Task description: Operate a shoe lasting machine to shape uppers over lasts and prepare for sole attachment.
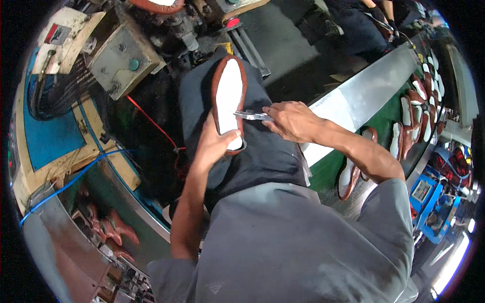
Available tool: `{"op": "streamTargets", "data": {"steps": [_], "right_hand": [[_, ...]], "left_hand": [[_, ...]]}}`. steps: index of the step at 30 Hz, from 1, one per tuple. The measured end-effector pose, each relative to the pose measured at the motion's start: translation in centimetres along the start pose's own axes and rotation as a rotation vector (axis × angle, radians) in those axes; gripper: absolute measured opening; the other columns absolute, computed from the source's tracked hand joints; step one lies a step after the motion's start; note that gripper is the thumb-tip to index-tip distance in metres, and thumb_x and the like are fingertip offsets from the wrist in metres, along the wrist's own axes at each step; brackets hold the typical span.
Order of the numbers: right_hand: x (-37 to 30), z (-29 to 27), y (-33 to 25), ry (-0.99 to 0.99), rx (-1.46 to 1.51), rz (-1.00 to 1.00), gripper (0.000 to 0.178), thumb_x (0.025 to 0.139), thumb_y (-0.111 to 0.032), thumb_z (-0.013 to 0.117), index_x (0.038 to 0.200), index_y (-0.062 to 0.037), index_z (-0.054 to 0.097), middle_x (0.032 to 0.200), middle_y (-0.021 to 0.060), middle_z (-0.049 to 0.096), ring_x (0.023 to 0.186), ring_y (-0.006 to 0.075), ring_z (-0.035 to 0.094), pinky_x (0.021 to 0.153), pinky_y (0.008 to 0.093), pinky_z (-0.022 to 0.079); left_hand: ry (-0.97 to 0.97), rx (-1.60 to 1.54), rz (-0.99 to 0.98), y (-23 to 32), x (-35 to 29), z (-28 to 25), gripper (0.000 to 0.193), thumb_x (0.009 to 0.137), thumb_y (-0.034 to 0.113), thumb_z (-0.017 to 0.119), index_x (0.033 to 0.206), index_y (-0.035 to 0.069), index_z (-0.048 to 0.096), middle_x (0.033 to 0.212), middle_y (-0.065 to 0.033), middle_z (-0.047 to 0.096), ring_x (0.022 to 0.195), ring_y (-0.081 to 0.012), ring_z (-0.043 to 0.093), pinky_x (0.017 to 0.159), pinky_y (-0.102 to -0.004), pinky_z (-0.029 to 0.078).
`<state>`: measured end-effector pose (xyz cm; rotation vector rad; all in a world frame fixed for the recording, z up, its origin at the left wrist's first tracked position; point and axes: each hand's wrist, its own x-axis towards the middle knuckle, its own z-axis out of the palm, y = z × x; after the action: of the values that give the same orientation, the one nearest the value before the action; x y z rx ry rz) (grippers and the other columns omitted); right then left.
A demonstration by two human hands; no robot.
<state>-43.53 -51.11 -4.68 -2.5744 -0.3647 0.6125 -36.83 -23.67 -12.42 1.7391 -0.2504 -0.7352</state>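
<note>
A brown leather shoe upper [230, 88] rests bottom up on my lap, its toe pointing away from me. A white insole covers its underside, framed by the brown leather edge. My left hand [214, 144] is closed around the heel end, with the thumb lying across the white insole. In my right hand [293, 121] is a pair of silver metal pliers [251, 116], gripped from the right side. Their tip reaches over the shoe's right edge onto the insole; whether it bites on anything is too small to tell.
Metal machine boxes [126, 58] stand ahead on the left. To the right, a metal ledge [364, 91] borders a green conveyor [328, 174] carrying several brown uppers [406, 118]. More brown uppers [113, 227] lie at lower left. Another person's arm [388, 10] shows at upper right.
</note>
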Motion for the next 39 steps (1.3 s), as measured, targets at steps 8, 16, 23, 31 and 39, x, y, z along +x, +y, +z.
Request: {"op": "streamTargets", "data": {"steps": [8,16,23,31,39], "right_hand": [[4.9,1.4,-1.4,0.033,-0.281,-0.257,0.034,0.106,-0.032,0.063,0.114,0.0015,0.066,0.099,0.0173,0.068,0.089,0.0385,0.073,0.082,0.0494,0.06],[4.3,2.8,2.5,0.058,-0.144,-0.225,0.044,0.109,-0.039,0.059,0.096,0.0018,0.069,0.09,0.0215,0.07,0.08,0.0435,0.075,0.071,0.0528,0.062],[3.7,2.4,2.1,-0.065,0.022,-0.191,0.037,0.109,-0.031,0.061,0.1,0.0049,0.065,0.096,0.0259,0.069,0.09,0.0483,0.071,0.082,0.054,0.058],[5.4,-1.8,2.8,-0.222,0.447,-0.042,0.048,0.113,-0.032,0.052,0.124,0.0128,0.067,0.103,0.024,0.076,0.096,0.0369,0.076,0.087,0.0461,0.06],[7.3,0.1,0.9,-0.021,0.252,-0.164,0.047,0.114,-0.034,0.054,0.099,0.0083,0.069,0.09,0.0253,0.074,0.085,0.0436,0.074,0.077,0.0508,0.059]], "left_hand": [[0.28,0.328,0.013,-1.1,-3.6,2.7,0.074,0.092,0.017,0.078,0.153,-0.007,0.045,0.13,-0.0323,0.067,0.124,-0.047,0.067,0.106,-0.0508,0.051],[0.19,0.356,-0.116,-0.7,-2.7,1.8,0.092,0.097,0.026,0.079,0.168,-0.002,0.028,0.153,-0.0305,0.058,0.141,-0.0428,0.059,0.117,-0.0465,0.046],[0.084,-0.732,-0.214,-2.0,-1.2,1.3,0.073,0.116,0.028,0.055,0.176,0.012,0.016,0.17,-0.0125,0.04,0.155,-0.0264,0.042,0.127,-0.04,0.035],[0.162,0.126,0.061,-2.4,-0.4,1.2,0.067,0.112,0.02,0.054,0.169,-0.001,0.025,0.171,-0.0288,0.03,0.161,-0.0445,0.027,0.132,-0.0482,0.024],[0.163,0.249,0.118,-2.5,-0.8,1.6,0.071,0.111,0.018,0.054,0.168,-0.006,0.02,0.169,-0.0341,0.03,0.157,-0.0485,0.032,0.13,-0.0507,0.028]]}}
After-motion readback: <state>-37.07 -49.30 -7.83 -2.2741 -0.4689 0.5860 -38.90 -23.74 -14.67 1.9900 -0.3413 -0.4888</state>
